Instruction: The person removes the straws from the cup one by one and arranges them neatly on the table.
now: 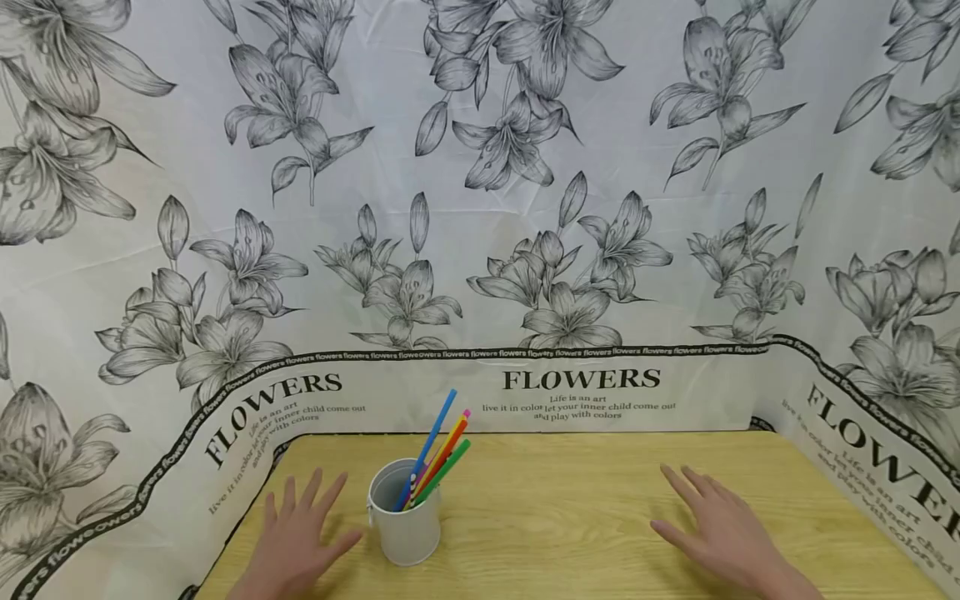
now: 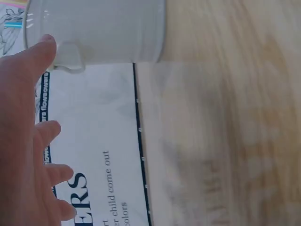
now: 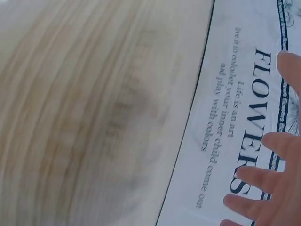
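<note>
A small white pail point(image 1: 408, 533) stands upright on the table, left of the middle. Several thin coloured sticks lean to the right inside it, among them a blue stick point(image 1: 437, 437), an orange stick point(image 1: 447, 448) and a green stick point(image 1: 450, 467); whether they are pens or straws I cannot tell. Just left of the pail my left hand point(image 1: 296, 533) has its fingers spread and holds nothing. In the left wrist view its thumb appears close to the ear of the pail point(image 2: 103, 33); contact is unclear. Over on the right, my right hand point(image 1: 712, 529) is empty, fingers extended.
The wooden table point(image 1: 555, 517) has a light, grained top. A white cloth point(image 1: 570, 300) printed with grey lilies and the word FLOWERS hangs behind it and along both sides, meeting the table's edges.
</note>
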Motion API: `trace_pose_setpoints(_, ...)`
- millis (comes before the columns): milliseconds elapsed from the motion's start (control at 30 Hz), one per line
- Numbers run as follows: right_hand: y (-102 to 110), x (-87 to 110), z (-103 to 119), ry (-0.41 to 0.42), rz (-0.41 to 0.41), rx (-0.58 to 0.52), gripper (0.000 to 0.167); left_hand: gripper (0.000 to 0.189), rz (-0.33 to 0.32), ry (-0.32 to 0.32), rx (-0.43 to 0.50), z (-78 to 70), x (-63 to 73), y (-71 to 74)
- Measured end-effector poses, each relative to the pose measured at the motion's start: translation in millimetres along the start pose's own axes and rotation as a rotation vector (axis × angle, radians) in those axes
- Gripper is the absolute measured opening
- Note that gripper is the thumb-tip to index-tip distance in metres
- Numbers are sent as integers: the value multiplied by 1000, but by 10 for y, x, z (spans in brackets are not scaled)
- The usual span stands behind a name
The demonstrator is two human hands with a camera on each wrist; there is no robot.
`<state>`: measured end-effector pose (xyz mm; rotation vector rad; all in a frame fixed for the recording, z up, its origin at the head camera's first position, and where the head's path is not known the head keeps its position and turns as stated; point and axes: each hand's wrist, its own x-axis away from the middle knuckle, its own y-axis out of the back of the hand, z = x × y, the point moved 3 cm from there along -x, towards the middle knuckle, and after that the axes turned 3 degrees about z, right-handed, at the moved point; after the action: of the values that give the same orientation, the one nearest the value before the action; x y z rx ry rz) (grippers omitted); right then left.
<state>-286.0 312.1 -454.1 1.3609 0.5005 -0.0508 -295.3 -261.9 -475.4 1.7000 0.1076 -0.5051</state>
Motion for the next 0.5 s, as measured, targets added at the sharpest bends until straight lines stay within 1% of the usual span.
trace_pose_setpoints(100,43,-108,128,14,-45,-54,71,81,-20,-29,28,-54,-64,74)
trace_pose_setpoints(233,57,-246,288,18,-122,-121,52,80,-31,-50,83,-128,-146,182)
trace_pose_setpoints(367,28,-331,448,45,-200,-167,27,80,7,-58,145,-210,-211,243)
trace_pose_setpoints(433,6,-367,539,74,-244,-180,21,81,40,-57,177,-253,-234,251)
trace_pose_setpoints(500,-20,-414,642,109,-276,-203,18,81,63,-52,195,-299,-253,255)
